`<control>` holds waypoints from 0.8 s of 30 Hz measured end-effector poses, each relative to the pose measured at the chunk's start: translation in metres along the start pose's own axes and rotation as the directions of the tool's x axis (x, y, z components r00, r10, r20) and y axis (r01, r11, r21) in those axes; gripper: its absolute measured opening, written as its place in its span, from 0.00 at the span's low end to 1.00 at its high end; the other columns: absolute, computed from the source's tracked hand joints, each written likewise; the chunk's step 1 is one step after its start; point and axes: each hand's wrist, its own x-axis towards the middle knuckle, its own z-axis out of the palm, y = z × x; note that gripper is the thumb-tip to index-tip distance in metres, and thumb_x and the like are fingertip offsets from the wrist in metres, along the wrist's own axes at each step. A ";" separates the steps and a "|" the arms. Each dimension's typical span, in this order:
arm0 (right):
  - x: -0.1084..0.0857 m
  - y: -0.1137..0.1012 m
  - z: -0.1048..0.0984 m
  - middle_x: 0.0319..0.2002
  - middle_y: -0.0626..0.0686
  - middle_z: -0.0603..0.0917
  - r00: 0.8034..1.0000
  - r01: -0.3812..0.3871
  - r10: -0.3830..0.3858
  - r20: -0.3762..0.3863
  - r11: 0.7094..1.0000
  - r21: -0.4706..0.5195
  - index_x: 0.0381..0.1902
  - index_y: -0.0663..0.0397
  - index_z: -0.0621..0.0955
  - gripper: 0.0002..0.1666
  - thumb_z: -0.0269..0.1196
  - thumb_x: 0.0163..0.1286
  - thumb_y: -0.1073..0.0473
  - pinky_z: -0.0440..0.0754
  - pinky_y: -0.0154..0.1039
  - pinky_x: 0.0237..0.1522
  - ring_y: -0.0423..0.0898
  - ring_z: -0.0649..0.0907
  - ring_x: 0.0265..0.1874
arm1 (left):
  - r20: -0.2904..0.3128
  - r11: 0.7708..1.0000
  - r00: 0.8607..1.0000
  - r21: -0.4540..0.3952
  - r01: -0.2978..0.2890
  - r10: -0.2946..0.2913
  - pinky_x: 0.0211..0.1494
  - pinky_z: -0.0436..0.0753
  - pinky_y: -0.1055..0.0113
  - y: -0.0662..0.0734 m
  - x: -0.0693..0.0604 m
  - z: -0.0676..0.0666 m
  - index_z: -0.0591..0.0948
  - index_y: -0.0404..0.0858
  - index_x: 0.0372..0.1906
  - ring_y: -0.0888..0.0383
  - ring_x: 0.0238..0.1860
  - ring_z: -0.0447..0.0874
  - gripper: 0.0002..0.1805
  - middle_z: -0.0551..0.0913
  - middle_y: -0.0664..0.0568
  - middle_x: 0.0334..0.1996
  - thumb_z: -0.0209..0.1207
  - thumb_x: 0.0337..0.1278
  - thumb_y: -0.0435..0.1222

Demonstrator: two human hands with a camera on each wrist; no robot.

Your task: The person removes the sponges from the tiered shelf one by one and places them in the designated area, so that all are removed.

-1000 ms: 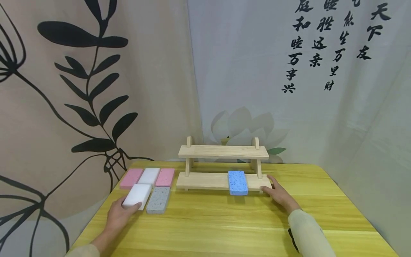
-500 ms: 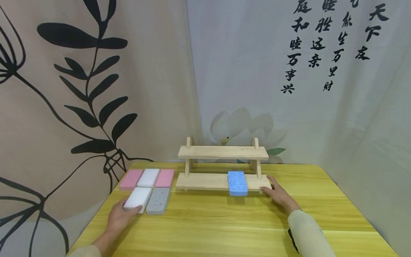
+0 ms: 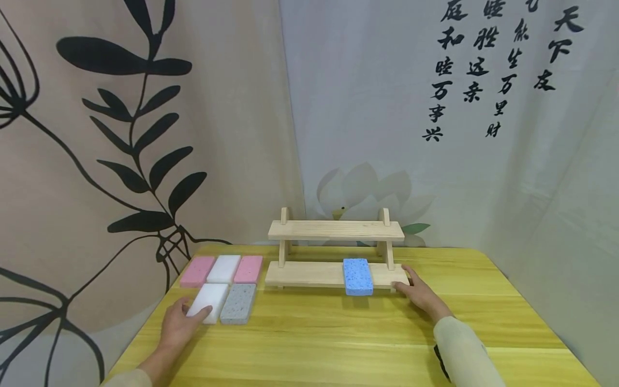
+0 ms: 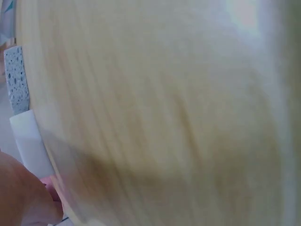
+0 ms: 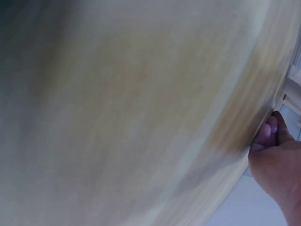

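Observation:
At the left of the table, my left hand point(image 3: 179, 325) is around a white sponge point(image 3: 209, 301), thumb at its near edge and fingers at its left side. This sponge lies beside a grey speckled sponge point(image 3: 238, 303), also seen in the left wrist view. Behind them is a row of a pink sponge point(image 3: 197, 271), a white one point(image 3: 224, 269) and another pink one point(image 3: 249, 269). My right hand point(image 3: 422, 294) grips the right end of a two-tier wooden rack's lower shelf point(image 3: 309, 274). On that shelf lies a blue sponge point(image 3: 358, 277), its front overhanging the edge.
The rack's upper shelf point(image 3: 336, 230) stands higher and farther back. Under everything is a yellow wood-grain table point(image 3: 309, 344). Behind it hang printed cloth curtains point(image 3: 232, 134) with dark leaves and writing. Both wrist views mostly show the blurred tabletop.
My left hand has brought the white sponge slightly nearer and down, level with the grey one. My right hand has stayed on the rack, and the blue sponge has not moved.

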 end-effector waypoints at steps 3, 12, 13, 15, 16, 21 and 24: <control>0.000 0.001 0.000 0.73 0.76 0.50 1.000 0.000 0.000 0.000 1.000 0.000 0.79 0.53 0.43 0.54 0.56 0.72 0.36 0.55 0.69 0.67 0.72 0.55 0.71 | -0.018 1.000 1.000 -0.015 -0.002 0.002 0.64 0.66 0.36 0.004 0.000 -0.002 0.58 0.15 0.68 0.27 0.60 0.66 0.52 0.66 0.19 0.60 0.67 0.57 0.51; 0.001 0.002 0.000 0.74 0.76 0.48 1.000 -0.003 0.003 0.003 1.000 0.015 0.79 0.53 0.42 0.56 0.57 0.71 0.34 0.53 0.70 0.67 0.73 0.53 0.71 | -0.143 0.991 0.985 -0.084 -0.106 0.093 0.64 0.65 0.38 0.023 0.005 -0.004 0.72 0.26 0.61 0.32 0.61 0.66 0.34 0.69 0.24 0.61 0.67 0.59 0.44; 0.001 0.002 0.000 0.74 0.76 0.48 1.000 -0.004 0.004 0.004 1.000 0.020 0.79 0.53 0.42 0.56 0.57 0.70 0.34 0.54 0.70 0.67 0.73 0.53 0.71 | -0.144 0.989 0.985 -0.092 -0.114 0.100 0.64 0.65 0.39 0.026 0.006 -0.003 0.73 0.26 0.60 0.33 0.61 0.66 0.32 0.70 0.26 0.61 0.67 0.59 0.43; 0.004 0.006 -0.001 0.74 0.75 0.47 1.000 -0.002 0.001 0.009 0.999 0.037 0.80 0.52 0.42 0.58 0.57 0.69 0.32 0.53 0.69 0.68 0.72 0.52 0.72 | -0.123 0.990 0.988 -0.100 -0.102 0.090 0.65 0.65 0.40 0.034 0.006 0.000 0.70 0.24 0.62 0.33 0.62 0.65 0.34 0.69 0.26 0.61 0.66 0.60 0.43; 0.004 0.006 -0.001 0.74 0.75 0.47 1.000 0.003 -0.003 0.012 0.999 0.040 0.80 0.53 0.42 0.58 0.57 0.69 0.32 0.53 0.70 0.67 0.73 0.52 0.72 | -0.111 0.991 0.991 -0.102 -0.092 0.080 0.65 0.65 0.41 0.037 0.007 0.002 0.68 0.23 0.64 0.34 0.62 0.65 0.36 0.68 0.27 0.61 0.65 0.61 0.44; 0.003 0.006 0.000 0.74 0.76 0.46 1.000 0.022 -0.023 0.016 0.999 0.039 0.79 0.55 0.41 0.58 0.56 0.70 0.32 0.52 0.71 0.67 0.74 0.51 0.71 | -0.058 0.991 0.997 -0.116 -0.059 0.053 0.64 0.66 0.41 0.056 0.006 0.015 0.59 0.20 0.69 0.35 0.61 0.64 0.44 0.65 0.27 0.60 0.64 0.62 0.44; 0.002 0.004 0.000 0.74 0.75 0.45 1.000 0.024 -0.024 0.016 0.999 0.036 0.79 0.54 0.41 0.57 0.56 0.70 0.33 0.51 0.71 0.67 0.74 0.50 0.72 | -0.045 0.990 0.998 -0.131 -0.057 0.051 0.63 0.68 0.41 0.068 0.004 0.024 0.59 0.21 0.70 0.35 0.59 0.64 0.43 0.65 0.27 0.59 0.64 0.62 0.44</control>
